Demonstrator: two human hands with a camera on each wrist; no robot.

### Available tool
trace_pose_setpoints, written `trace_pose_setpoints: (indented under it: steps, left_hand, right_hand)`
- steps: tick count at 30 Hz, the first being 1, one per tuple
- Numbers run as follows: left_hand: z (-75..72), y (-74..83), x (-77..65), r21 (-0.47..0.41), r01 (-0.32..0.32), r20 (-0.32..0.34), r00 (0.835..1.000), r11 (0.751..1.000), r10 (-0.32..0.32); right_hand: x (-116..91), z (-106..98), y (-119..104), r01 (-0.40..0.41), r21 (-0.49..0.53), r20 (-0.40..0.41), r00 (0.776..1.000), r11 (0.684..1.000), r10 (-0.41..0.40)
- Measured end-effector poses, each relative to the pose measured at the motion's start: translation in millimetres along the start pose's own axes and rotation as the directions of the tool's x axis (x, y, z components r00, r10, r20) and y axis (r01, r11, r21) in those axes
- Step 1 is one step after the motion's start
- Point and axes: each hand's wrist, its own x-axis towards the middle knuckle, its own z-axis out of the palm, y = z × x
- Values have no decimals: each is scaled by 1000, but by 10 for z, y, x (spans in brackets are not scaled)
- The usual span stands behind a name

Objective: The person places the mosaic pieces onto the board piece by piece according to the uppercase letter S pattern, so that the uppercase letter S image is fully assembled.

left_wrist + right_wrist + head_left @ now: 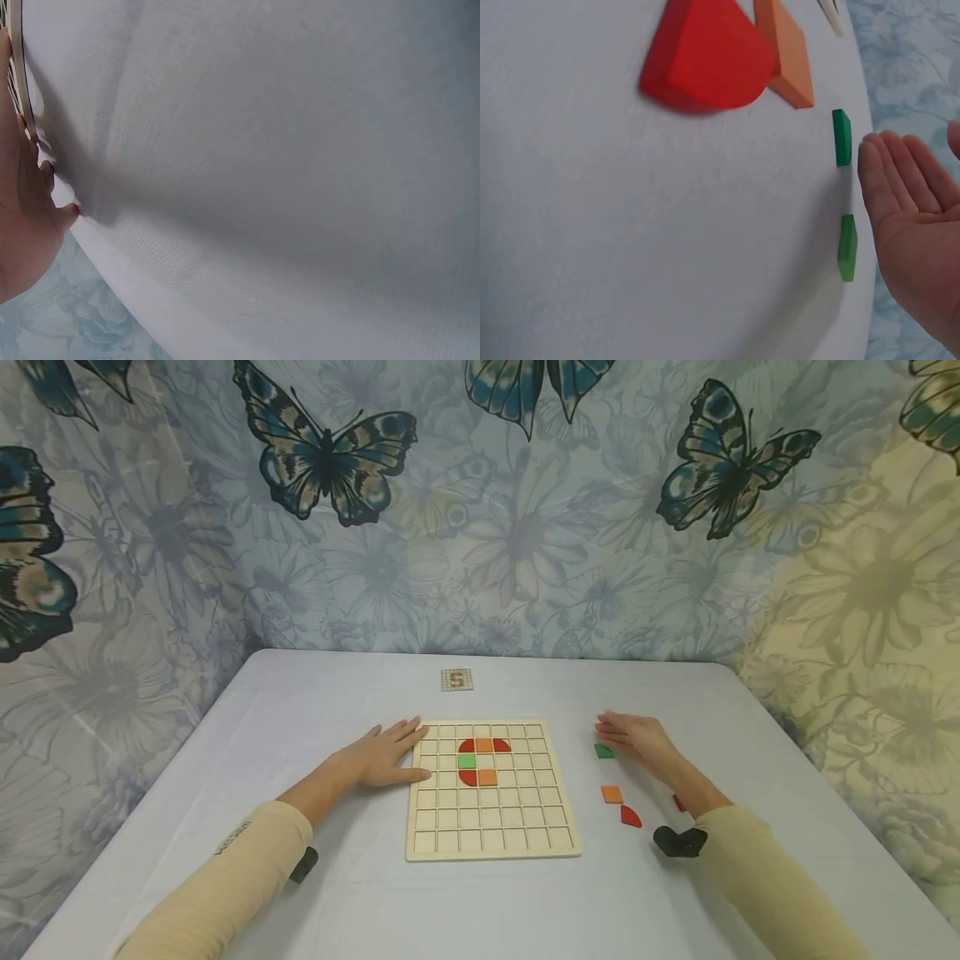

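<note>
A light wooden grid board (491,818) lies on the white table. Near its top sit red quarter-round tiles (467,778), orange square tiles (487,777) and a green square tile (467,761). My left hand (384,757) rests at the board's left edge, fingers spread, thumb lying over the rim. Right of the board, my right hand (637,739) hovers with its fingers straight, beside a loose green tile (603,751). Two green tiles, one dark (842,138) and one lighter (847,248), show near it in the right wrist view. I see nothing held in either hand.
Nearer to me lie a loose orange tile (612,794) and a loose red quarter-round tile (631,816). Another red piece (679,803) is partly hidden by the right forearm. A small patterned square card (457,680) lies behind the board. A butterfly-print backdrop (525,527) borders the table.
</note>
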Motion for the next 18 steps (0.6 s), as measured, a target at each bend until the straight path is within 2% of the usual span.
trace_pose_setpoints:
  steps: [3,6,8,13,18]
  left_hand:
    - [-2,4,-5,2,-5,-3,1000,1000,5]
    - [-12,10,-17,-2,-14,-8,1000,1000,14]
    - [-14,9,-21,-4,-20,-12,1000,1000,20]
    - [-5,1,-14,7,-26,-17,1000,1000,26]
    - [-15,8,-20,1,-26,-13,1000,1000,26]
  right_hand:
    - [-27,-29,37,44,-111,8,999,993,-43]
    - [-49,-55,79,81,-253,13,997,964,-80]
    - [-58,-66,102,105,-310,20,994,945,-104]
    - [-68,-71,136,168,-349,61,986,922,-157]
    - [-82,-53,145,207,-424,86,978,882,-188]
